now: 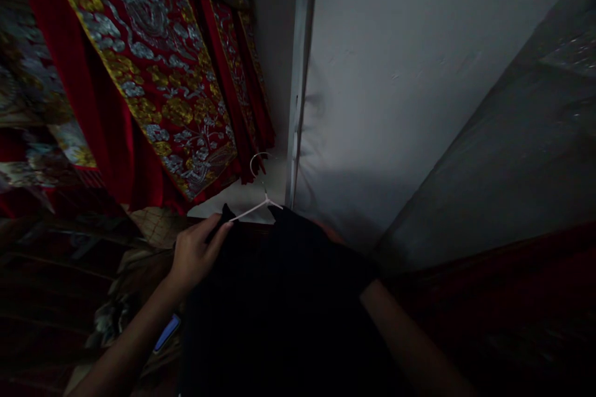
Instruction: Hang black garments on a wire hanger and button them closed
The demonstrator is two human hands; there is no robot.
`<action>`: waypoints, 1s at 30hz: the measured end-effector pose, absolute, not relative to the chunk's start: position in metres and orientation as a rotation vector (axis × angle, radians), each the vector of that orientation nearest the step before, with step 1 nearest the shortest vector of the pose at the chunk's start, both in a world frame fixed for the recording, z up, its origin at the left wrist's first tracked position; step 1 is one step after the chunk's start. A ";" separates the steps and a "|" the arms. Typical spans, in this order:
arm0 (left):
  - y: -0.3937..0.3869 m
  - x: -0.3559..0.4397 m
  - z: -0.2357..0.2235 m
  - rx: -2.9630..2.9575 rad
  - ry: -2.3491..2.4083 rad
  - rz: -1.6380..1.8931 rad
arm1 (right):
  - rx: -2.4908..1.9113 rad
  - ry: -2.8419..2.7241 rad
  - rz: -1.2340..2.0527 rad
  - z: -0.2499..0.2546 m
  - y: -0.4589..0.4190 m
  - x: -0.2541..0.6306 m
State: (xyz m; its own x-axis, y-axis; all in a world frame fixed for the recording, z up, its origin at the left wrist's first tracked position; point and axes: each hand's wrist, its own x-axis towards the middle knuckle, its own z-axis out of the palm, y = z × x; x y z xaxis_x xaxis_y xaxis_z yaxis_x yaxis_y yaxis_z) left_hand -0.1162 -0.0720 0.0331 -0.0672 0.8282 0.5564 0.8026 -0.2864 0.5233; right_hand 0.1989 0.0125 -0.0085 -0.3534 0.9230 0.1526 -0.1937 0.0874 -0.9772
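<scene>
A black garment (288, 298) hangs in front of me, its folds lost in the dark. From its neck opening rises a thin white clothes hanger (251, 209) with a metal hook at the top. My left hand (198, 254) is closed at the garment's left shoulder, thumb and fingers pinching the cloth beside the hanger's arm. The right forearm reaches up under or behind the black cloth. Only a sliver of my right hand (331, 233) shows past the cloth's edge, and its fingers are hidden.
Red costumes (172, 87) with gold and silver embroidery hang at upper left. A narrow metal upright (298, 93) runs down the pale wall (382, 74). Dim shelves or slats and cluttered cloth lie at lower left, with a small bluish, lit rectangle (166, 333). Dark red material (526, 273) is at right.
</scene>
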 end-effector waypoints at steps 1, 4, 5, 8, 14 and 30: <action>-0.071 -0.117 0.034 2.070 1.876 1.334 | -0.807 -1.344 1.502 -0.011 0.011 0.212; -0.061 -0.116 0.037 1.880 1.797 1.381 | -0.927 -1.086 1.598 -0.015 0.001 0.241; -0.055 -0.114 0.038 1.809 1.747 1.371 | -0.982 -0.992 1.542 -0.015 -0.004 0.245; -0.036 -0.107 0.043 1.622 1.647 1.307 | -1.061 -0.820 1.207 -0.015 -0.015 0.241; -0.016 -0.083 0.061 1.679 1.515 1.596 | -1.231 -0.871 0.761 -0.013 -0.050 0.229; -0.021 -0.049 0.066 1.509 0.817 1.307 | -0.863 -1.548 0.678 0.052 -0.046 0.233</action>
State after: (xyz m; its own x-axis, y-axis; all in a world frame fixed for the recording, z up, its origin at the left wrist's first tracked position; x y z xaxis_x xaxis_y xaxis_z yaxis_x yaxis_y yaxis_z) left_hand -0.0490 -0.0214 0.0664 0.2071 0.9164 0.3426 -0.0936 -0.3301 0.9393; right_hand 0.2331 -0.0463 0.0522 -0.0475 0.8283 0.5583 0.1516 0.5584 -0.8156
